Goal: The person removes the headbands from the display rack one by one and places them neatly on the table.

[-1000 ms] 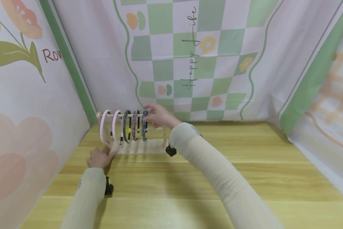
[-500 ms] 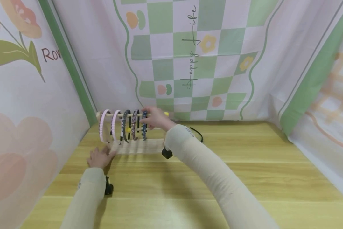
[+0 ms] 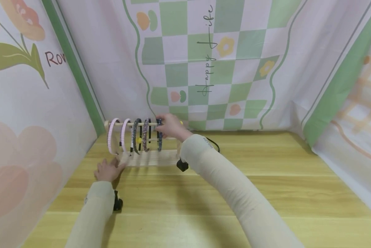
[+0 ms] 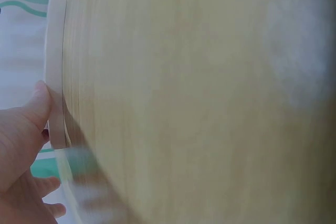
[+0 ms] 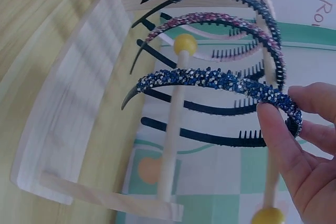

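My right hand (image 3: 172, 126) pinches a blue glitter headband (image 5: 210, 80) near its top, thumb on one side and fingers on the other. The headband hangs over the upper rod of a wooden headband rack (image 3: 154, 159). To its left on the rod hang a red-and-silver glitter headband (image 5: 220, 20), a dark grey one (image 3: 136, 136) and two pink ones, the outermost pink headband (image 3: 110, 136) at the left end. My left hand (image 3: 107, 170) grips the left end of the rack's base, its thumb against the edge in the left wrist view.
The rack's rods end in yellow balls (image 5: 185, 43). A black headband (image 3: 215, 143) lies on the wooden table (image 3: 266, 193) right of the rack, partly hidden by my right sleeve. A printed curtain (image 3: 201, 75) hangs behind the table.
The blue glitter headband shifts slightly left, then back right along the rod with my right hand, now farther from the red-and-silver one. My left hand stays put.
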`<state>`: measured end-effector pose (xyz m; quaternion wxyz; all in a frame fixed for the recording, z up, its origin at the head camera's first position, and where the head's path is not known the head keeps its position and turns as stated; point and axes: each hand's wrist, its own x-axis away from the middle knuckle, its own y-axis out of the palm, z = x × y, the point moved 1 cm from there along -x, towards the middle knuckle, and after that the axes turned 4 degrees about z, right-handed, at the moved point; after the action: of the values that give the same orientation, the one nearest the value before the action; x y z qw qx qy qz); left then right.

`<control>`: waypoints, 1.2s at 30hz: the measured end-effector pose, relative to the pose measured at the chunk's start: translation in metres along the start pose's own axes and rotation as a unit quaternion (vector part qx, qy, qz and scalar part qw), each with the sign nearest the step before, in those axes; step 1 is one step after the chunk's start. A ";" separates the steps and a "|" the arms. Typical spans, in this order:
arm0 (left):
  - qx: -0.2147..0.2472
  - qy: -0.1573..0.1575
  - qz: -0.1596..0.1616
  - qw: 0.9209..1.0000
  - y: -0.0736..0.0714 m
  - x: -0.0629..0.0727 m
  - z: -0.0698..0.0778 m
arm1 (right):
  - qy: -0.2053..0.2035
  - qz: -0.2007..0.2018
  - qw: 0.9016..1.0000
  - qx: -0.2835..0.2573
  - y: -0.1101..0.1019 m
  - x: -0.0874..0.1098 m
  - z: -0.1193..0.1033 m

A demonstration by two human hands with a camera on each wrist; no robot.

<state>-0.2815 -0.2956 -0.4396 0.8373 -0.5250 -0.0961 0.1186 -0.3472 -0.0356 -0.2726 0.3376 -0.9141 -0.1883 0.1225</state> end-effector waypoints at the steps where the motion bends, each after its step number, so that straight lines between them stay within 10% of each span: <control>1: 0.000 0.000 0.000 1.000 0.000 0.000 0.000 | 0.003 0.000 1.000 -0.005 -0.002 0.001 0.000; 36: -0.005 0.010 0.001 1.000 -0.001 0.004 0.000 | -0.008 0.060 0.996 -0.070 -0.076 0.029 -0.004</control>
<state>-0.2771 -0.2948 -0.4384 0.8356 -0.5301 -0.0882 0.1139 -0.3400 0.0280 -0.2217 0.2632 -0.9442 -0.1436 0.1362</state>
